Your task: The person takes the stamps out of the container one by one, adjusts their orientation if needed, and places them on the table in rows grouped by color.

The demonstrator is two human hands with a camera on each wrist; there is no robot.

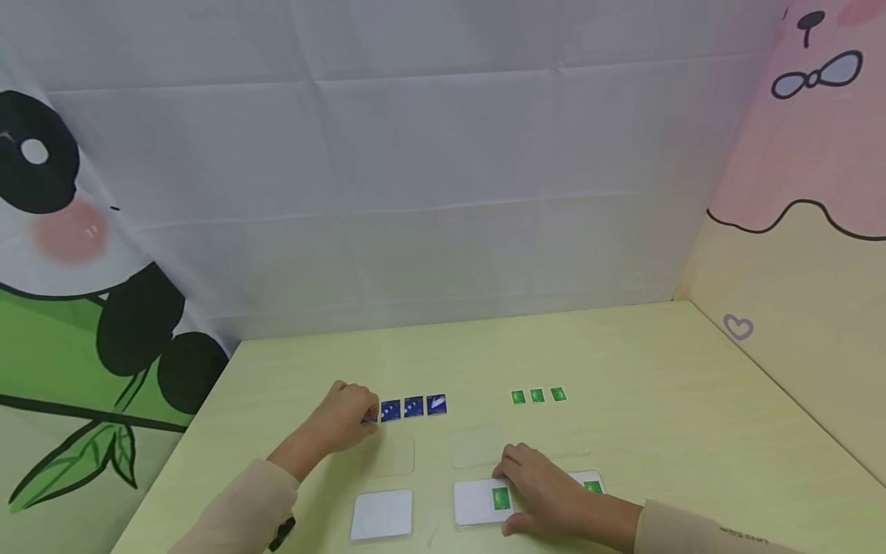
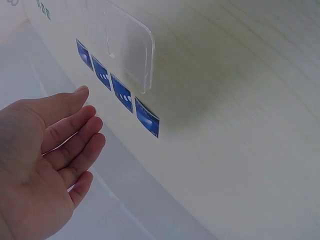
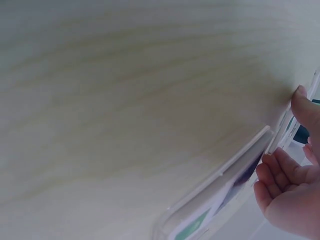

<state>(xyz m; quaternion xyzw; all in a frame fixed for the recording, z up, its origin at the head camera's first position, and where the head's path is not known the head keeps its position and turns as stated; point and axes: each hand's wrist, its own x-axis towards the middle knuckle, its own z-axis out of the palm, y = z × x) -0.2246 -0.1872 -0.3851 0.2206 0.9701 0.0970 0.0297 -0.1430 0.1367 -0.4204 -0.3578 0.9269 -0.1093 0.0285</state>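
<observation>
Several small blue picture squares [image 1: 413,406] lie in a row near the middle of the table. My left hand [image 1: 346,415] is at the row's left end and partly hides the last blue square in the head view. In the left wrist view my left hand [image 2: 55,150] has loosely bent fingers with nothing between them, apart from the blue squares [image 2: 121,94]. My right hand [image 1: 543,492] holds a flat white card case [image 1: 474,502] with a green square [image 1: 501,498] on it, thumb at the near edge and fingertips at the far edge.
Three small green squares [image 1: 537,395] lie farther back. A blank white card case [image 1: 381,515] sits at the front left. Another case [image 1: 591,481] with a green square is partly hidden behind my right hand. Clear plastic covers [image 1: 398,454] lie behind the cases. A white cloth wall [image 1: 443,231] borders the table.
</observation>
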